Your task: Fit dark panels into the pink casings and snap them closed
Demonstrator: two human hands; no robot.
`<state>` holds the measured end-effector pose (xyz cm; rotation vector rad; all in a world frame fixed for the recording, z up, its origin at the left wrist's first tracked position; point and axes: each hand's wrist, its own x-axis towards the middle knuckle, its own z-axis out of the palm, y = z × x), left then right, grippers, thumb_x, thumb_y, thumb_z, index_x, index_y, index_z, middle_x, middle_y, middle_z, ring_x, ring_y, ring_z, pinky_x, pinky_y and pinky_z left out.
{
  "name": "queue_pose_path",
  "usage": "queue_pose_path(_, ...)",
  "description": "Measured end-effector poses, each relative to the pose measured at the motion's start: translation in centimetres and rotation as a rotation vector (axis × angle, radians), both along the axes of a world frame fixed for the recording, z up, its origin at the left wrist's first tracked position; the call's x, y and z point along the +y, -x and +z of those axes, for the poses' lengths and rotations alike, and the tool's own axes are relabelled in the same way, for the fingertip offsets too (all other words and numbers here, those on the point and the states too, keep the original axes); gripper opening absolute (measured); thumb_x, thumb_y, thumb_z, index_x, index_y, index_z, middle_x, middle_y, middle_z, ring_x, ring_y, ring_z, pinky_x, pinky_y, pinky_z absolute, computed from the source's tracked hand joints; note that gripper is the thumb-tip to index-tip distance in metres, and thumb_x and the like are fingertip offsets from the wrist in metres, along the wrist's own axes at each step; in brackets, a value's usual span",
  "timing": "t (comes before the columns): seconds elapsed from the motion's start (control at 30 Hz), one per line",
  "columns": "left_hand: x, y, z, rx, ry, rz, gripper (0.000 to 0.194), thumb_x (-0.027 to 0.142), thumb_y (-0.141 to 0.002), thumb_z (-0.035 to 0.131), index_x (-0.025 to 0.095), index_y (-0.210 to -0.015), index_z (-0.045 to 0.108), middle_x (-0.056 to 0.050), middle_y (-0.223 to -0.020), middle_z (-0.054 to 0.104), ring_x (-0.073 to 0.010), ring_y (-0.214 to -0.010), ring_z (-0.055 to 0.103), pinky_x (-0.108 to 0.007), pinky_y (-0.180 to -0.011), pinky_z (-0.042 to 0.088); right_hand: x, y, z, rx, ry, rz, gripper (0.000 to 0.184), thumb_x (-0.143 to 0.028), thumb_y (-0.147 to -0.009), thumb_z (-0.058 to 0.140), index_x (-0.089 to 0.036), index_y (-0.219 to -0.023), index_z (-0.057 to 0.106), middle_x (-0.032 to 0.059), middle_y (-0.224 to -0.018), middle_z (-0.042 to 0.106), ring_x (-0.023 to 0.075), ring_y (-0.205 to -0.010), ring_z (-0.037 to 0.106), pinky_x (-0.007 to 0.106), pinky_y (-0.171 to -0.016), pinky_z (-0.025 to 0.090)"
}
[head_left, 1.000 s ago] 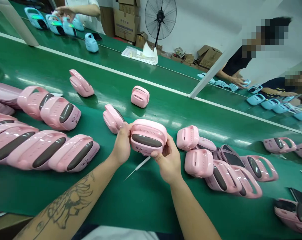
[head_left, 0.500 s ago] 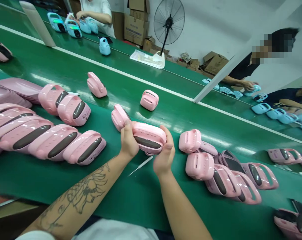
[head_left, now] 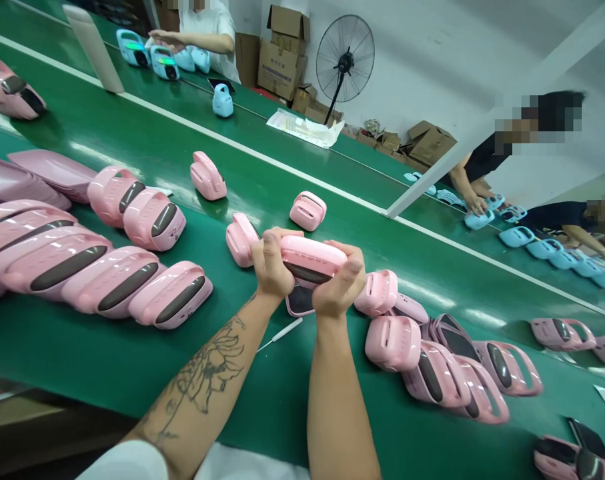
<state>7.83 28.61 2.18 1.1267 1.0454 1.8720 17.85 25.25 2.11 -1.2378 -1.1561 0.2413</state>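
A long green conveyor belt (head_left: 82, 363) fills most of my view, with a second green belt (head_left: 262, 117) beyond it toward the top of the frame; cardboard boxes (head_left: 282, 60) and a black pedestal fan (head_left: 345, 63) stand by the white wall at top centre; at upper left, a person in a white shirt (head_left: 207, 30) has a hand (head_left: 165, 37) at a row of blue plastic housings (head_left: 187, 60); at right, a person in a dark top (head_left: 482, 160) has a hand (head_left: 476, 203) down among more blue pieces; heaps of pink plastic casings (head_left: 107, 280) lie on my belt to the left and right of my hands; my left hand (head_left: 271, 263) and my right hand (head_left: 339, 280) are both closed firmly around one pink plastic housing (head_left: 312, 257), holding it at centre; a flat pink-rimmed piece with a dark face (head_left: 299, 300) lies just beneath it; a white-handled pick (head_left: 282, 333) lies on the belt near my left wrist.
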Motion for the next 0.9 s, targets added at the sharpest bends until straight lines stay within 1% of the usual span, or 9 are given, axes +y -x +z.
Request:
queue_pose_path(0.17, 2.2, -0.3, -2.1, -0.178, 0.199, -0.005, 0.072, 0.083, -0.098, 0.049, 0.022, -0.065, 0.066, -0.006, -0.067, 0.066, -0.0240, -0.077, 0.067, -0.034, -0.071, 0.053, 2.3, 0.4, -2.4, 0.096, 0.130, 0.005, 0.079, -0.073, -0.109, 0.015, -0.021, -0.108, 0.074, 0.0132, -0.108, 0.078, 0.0313, -0.108, 0.074, 0.048, -0.100, 0.057)
queue_pose_path(0.3, 3.6, 0.0, -2.9, -0.343, 0.381, -0.064, 0.061, 0.076, -0.100, 0.053, 0.024, -0.069, 0.061, -0.003, -0.063, 0.063, -0.0239, -0.076, 0.070, -0.033, -0.070, 0.057, 2.2, 0.0, -3.2, 0.185, 0.191, 0.169, 0.096, -0.066, -0.108, -0.004, -0.016, -0.122, 0.077, 0.0155, -0.114, 0.080, 0.0326, -0.113, 0.076, 0.050, -0.101, 0.060)
queue_pose_path(0.37, 3.9, 0.2, -2.6, -0.395, 0.453, -0.150, 0.059, 0.073, -0.100, 0.048, 0.023, -0.076, 0.065, -0.005, -0.067, 0.068, -0.0265, -0.079, 0.074, -0.035, -0.072, 0.061, 1.6, -1.1, -2.5, 0.181, 0.193, 0.297, 0.088, -0.072, -0.109, 0.012, -0.017, -0.129, 0.078, 0.0147, -0.126, 0.081, 0.0339, -0.125, 0.074, 0.051, -0.111, 0.057)
queue_pose_path(0.43, 3.9, 0.5, -2.0, -0.406, 0.515, -0.253, 0.058, 0.069, -0.101, 0.045, 0.020, -0.082, 0.070, -0.008, -0.070, 0.072, -0.0298, -0.081, 0.078, -0.038, -0.073, 0.064, 1.0, -2.7, -1.2, 0.136, 0.222, 0.452, 0.071, -0.074, -0.104, 0.046, -0.021, -0.142, 0.074, 0.0113, -0.143, 0.077, 0.0349, -0.138, 0.069, 0.050, -0.121, 0.052)
queue_pose_path(0.5, 3.8, 0.8, -1.4, -0.394, 0.571, -0.345, 0.059, 0.065, -0.102, 0.042, 0.017, -0.087, 0.073, -0.011, -0.074, 0.076, -0.0326, -0.084, 0.080, -0.042, -0.075, 0.066, 0.6, -4.3, 0.1, 0.057, 0.307, 0.608, 0.076, -0.064, -0.093, 0.077, -0.027, -0.158, 0.063, 0.0077, -0.160, 0.068, 0.0358, -0.149, 0.062, 0.050, -0.127, 0.047)
queue_pose_path(0.57, 3.6, 0.9, -1.1, -0.382, 0.613, -0.424, 0.063, 0.064, -0.102, 0.040, 0.014, -0.092, 0.076, -0.015, -0.079, 0.079, -0.0353, -0.087, 0.081, -0.046, -0.078, 0.067, 0.5, -5.7, 1.0, 0.021, 0.381, 0.661, 0.087, -0.054, -0.084, 0.090, -0.031, -0.162, 0.058, 0.0063, -0.164, 0.064, 0.0366, -0.153, 0.058, 0.051, -0.129, 0.045)
queue_pose_path(0.7, 3.3, 0.7, -1.8, -0.033, 0.546, -0.515, 0.072, 0.063, -0.103, 0.034, 0.010, -0.122, 0.078, -0.020, -0.113, 0.083, -0.0372, -0.109, 0.080, -0.049, -0.092, 0.066, 1.5, -6.7, 0.3, 0.205, 0.402, 0.405, 0.070, -0.060, -0.082, 0.083, -0.021, -0.140, 0.073, 0.0112, -0.139, 0.079, 0.0355, -0.131, 0.072, 0.049, -0.112, 0.059)
queue_pose_path(0.8, 3.0, 0.3, -3.1, 0.306, 0.490, -0.447, 0.065, 0.053, -0.101, 0.050, 0.013, -0.151, 0.064, -0.021, -0.151, 0.070, -0.0379, -0.136, 0.069, -0.052, -0.115, 0.055, 3.0, -7.0, -1.1, 0.270, 0.414, 0.086, 0.068, -0.056, -0.089, 0.070, -0.017, -0.144, 0.064, 0.0127, -0.135, 0.076, 0.0317, -0.120, 0.075, 0.045, -0.098, 0.066)
queue_pose_path(0.9, 2.5, 0.5, -4.3, 0.560, 0.482, -0.441, 0.058, 0.036, -0.090, 0.068, 0.013, -0.142, 0.072, -0.023, -0.154, 0.067, -0.0428, -0.142, 0.063, -0.057, -0.127, 0.042, 5.4, -7.7, -2.2, 0.214, 0.430, -0.259, 0.071, -0.044, -0.088, 0.077, -0.020, -0.151, 0.056, 0.0142, -0.147, 0.066, 0.0329, -0.132, 0.068, 0.046, -0.106, 0.062)
